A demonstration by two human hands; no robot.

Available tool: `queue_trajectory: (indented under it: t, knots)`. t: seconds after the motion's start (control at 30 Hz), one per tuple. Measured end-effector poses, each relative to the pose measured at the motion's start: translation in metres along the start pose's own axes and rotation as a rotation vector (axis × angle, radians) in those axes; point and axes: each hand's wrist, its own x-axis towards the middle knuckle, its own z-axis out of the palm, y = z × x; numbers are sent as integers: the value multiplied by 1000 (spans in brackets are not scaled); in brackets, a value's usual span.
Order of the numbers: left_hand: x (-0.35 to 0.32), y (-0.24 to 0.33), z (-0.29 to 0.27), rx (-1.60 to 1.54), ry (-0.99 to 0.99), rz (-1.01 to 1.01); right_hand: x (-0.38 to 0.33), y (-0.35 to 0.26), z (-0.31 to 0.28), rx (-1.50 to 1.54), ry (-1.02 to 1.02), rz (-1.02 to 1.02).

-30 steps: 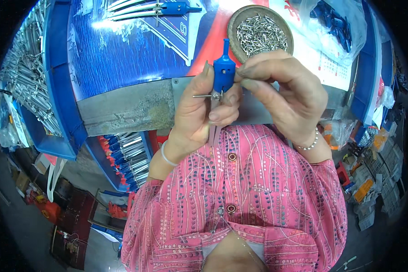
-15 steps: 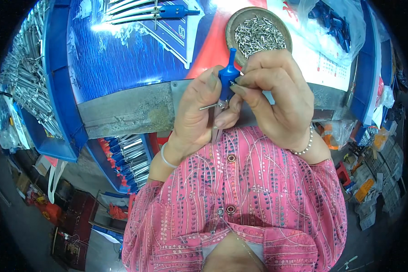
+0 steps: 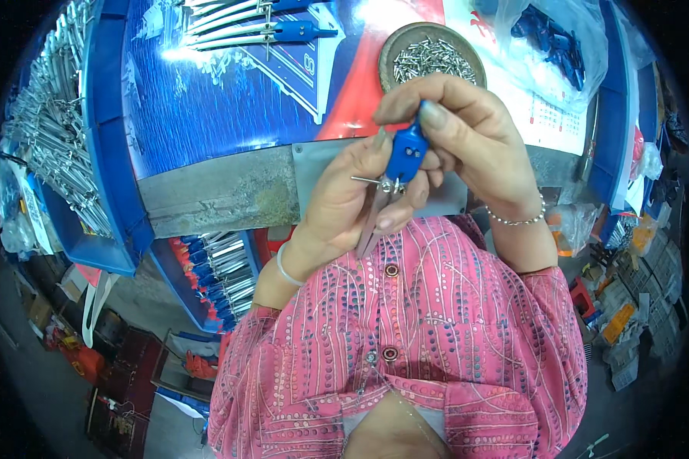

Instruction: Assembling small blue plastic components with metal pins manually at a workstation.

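In front of my chest I hold a blue-handled tool (image 3: pixel 406 153) with a flat metal strip and a thin metal cross pin. Two small round metal ends show on the blue handle's face. My left hand (image 3: pixel 337 195) is closed around the strip and the handle's lower part. With its thumb and fingers, my right hand (image 3: pixel 494 153) grips the narrow upper tip of the handle. Just beyond, a round dish (image 3: pixel 386 63) holds many small metal pins (image 3: pixel 429 60). Similar blue-handled tools (image 3: pixel 295 31) lie at the far left of the table.
A blue bin (image 3: pixel 103 99) full of long metal parts stands on the left; another blue bin (image 3: pixel 177 294) below holds blue- and red-ended pieces. A clear plastic bag (image 3: pixel 513 57) of blue handles lies at the far right. The metal table edge (image 3: pixel 214 203) runs behind my hands.
The tool has tilted to the right and turned, so the handle's face with the metal ends shows. My right fingers have moved from the handle's side to its tip.
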Motion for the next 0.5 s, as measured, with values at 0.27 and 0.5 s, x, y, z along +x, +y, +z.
queue_trajectory:
  t: [0.27,0.5]
  knots:
    - [-3,6,21,349,245,193,6,14,3,-92,85,-157]
    - [-10,1,14,709,165,422,4,18,4,-314,32,-428]
